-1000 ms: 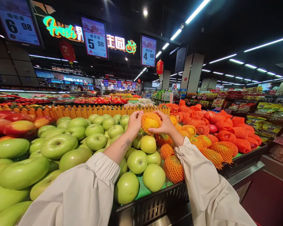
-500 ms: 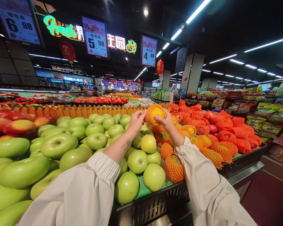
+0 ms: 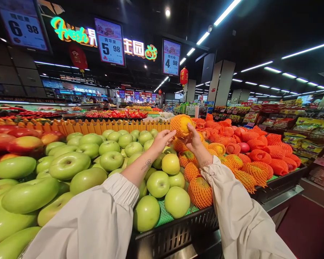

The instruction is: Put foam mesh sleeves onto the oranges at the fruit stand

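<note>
My right hand (image 3: 193, 139) holds an orange (image 3: 188, 125) from its right and lower side, thumb on the bare peel. An orange foam net (image 3: 176, 124) covers the fruit's left side. My left hand (image 3: 163, 140) is at the lower left of the orange, its fingers stretched towards it; whether the fingertips touch the net I cannot tell. Below both hands lie green apples (image 3: 158, 184), with one yellower apple (image 3: 170, 164) among them. Netted oranges (image 3: 200, 192) are heaped beside and beneath my right forearm.
A black slatted crate (image 3: 178, 230) edges the display in front. Red-netted fruit (image 3: 259, 156) is piled to the right, red-and-yellow fruit (image 3: 25, 144) to the left. A low wooden picket fence (image 3: 113, 125) runs behind. Shelves of packaged goods (image 3: 307, 129) stand at the right.
The orange has shifted slightly right and up and turned, its bare peel now facing more to the right. My right thumb has moved higher on it; my left hand has moved slightly right and down.
</note>
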A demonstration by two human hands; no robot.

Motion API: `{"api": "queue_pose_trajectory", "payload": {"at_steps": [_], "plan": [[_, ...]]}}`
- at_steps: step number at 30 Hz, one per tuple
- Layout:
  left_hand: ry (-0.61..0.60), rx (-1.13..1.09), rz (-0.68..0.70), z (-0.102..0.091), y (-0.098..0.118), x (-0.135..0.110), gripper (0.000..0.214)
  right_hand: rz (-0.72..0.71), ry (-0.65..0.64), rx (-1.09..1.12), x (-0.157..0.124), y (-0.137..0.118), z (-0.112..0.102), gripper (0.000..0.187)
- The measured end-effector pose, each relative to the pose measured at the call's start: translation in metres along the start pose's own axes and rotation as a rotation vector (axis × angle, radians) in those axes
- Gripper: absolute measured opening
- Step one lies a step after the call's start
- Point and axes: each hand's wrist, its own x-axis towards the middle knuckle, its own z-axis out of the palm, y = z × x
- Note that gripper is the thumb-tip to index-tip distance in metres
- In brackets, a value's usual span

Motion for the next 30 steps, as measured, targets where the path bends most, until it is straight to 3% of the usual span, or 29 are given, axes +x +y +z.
{"api": "queue_pose_trajectory", "payload": {"at_steps": [6,11,17,20,26,30], "plan": [[0.020,0.124,0.175,-0.003,-0.005,0.004,0.052,0.084,0.010,0.137,-0.004,-0.003,0.005,0.037],[0.056,0.162,0.189,-0.005,-0.013,0.010,0.042,0.067,0.042,0.163,0.001,0.001,0.000,0.038],[-0.078,0.177,0.145,-0.003,-0.014,0.008,0.055,0.051,-0.064,0.197,0.005,0.005,-0.003,0.051],[-0.108,0.258,0.202,-0.005,-0.014,0.008,0.045,0.087,-0.121,0.202,0.003,0.004,-0.001,0.057],[-0.043,0.378,0.272,-0.009,-0.021,0.012,0.022,0.062,-0.073,0.149,-0.004,0.000,0.007,0.064],[0.083,0.431,0.279,-0.009,-0.023,0.010,0.039,0.032,-0.033,0.043,-0.006,-0.002,0.007,0.063]]}}
